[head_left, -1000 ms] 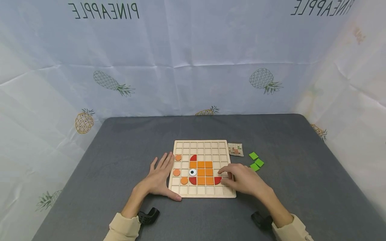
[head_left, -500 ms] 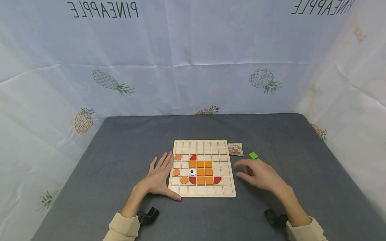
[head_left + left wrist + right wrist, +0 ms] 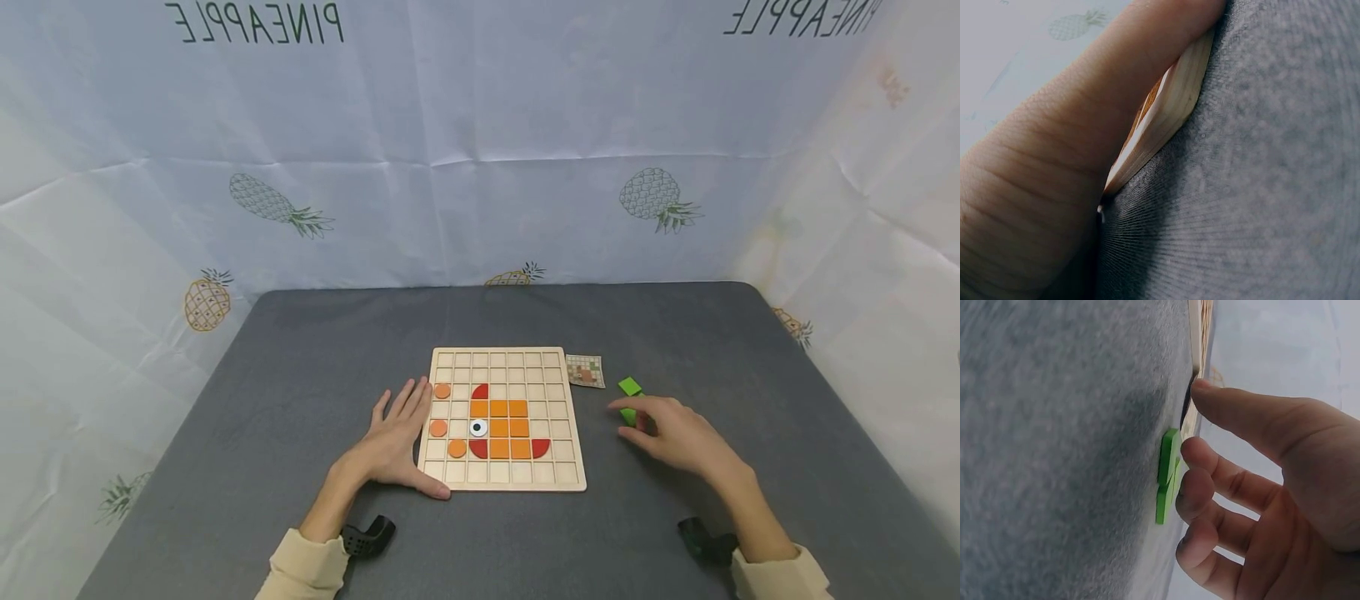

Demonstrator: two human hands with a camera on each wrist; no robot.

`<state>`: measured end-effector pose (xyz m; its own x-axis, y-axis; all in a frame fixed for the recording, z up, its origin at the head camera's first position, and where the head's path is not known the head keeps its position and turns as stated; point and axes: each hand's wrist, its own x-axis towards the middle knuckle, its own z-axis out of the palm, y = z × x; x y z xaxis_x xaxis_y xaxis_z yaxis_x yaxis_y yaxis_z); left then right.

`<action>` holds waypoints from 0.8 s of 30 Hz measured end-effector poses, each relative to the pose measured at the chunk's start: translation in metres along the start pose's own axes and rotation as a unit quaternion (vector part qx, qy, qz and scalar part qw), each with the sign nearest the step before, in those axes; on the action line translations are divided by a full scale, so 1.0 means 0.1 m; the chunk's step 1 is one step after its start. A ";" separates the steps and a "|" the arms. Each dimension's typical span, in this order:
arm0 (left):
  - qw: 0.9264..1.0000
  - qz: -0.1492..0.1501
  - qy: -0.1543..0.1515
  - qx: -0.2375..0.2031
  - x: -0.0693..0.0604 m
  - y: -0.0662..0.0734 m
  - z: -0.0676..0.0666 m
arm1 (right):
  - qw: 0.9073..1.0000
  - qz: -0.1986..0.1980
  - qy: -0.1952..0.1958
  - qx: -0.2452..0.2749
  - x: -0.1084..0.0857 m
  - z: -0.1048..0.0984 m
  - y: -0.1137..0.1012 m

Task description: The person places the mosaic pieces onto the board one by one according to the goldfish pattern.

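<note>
My left hand (image 3: pixel 395 442) lies with its fingers straight along the left edge of a wooden grid board (image 3: pixel 555 361), its thumb at the front corner. The board's pale side (image 3: pixel 1175 100) shows under the thumb in the left wrist view. On the grid lie orange squares (image 3: pixel 498 427), red quarter-circle pieces (image 3: pixel 540 448), orange discs (image 3: pixel 442 391) and a round eye piece (image 3: pixel 478 427). My right hand (image 3: pixel 678 433), fingers loosely bent, hovers beside green square tiles (image 3: pixel 630 386). In the right wrist view, those green tiles (image 3: pixel 1167 456) lie close to the fingertips, and nothing is held.
A small picture card (image 3: pixel 586 372) lies against the board's right side. The grey table (image 3: pixel 345 333) backs onto a hanging cloth (image 3: pixel 480 208) printed with pineapples. A black wrist strap (image 3: pixel 369 537) sits at the left wrist, another (image 3: pixel 707 542) at the right.
My right hand has left the red quarter-circle piece near the board's lower right and moved right to the green tiles. The left hand and the board stay put.
</note>
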<state>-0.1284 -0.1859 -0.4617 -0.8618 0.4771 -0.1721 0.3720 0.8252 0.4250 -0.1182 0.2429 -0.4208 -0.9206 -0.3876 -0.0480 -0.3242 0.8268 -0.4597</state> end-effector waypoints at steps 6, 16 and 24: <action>1.000 0.001 0.000 -0.001 -0.01 0.00 -0.01 | 1.000 0.023 -0.017 0.001 -0.02 -0.02 0.07; 1.000 -0.003 0.002 0.002 0.00 0.00 0.00 | 0.999 0.021 -0.021 0.018 -0.04 0.00 0.17; 1.000 0.001 0.004 0.004 0.00 0.00 0.00 | 0.999 0.019 -0.019 0.030 -0.03 0.00 0.17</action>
<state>-0.1288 -0.1859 -0.4619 -0.8637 0.4762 -0.1649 0.3759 0.8267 0.4186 -0.1214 0.2579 -0.4287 -0.9223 -0.3733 -0.0998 -0.2752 0.8160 -0.5084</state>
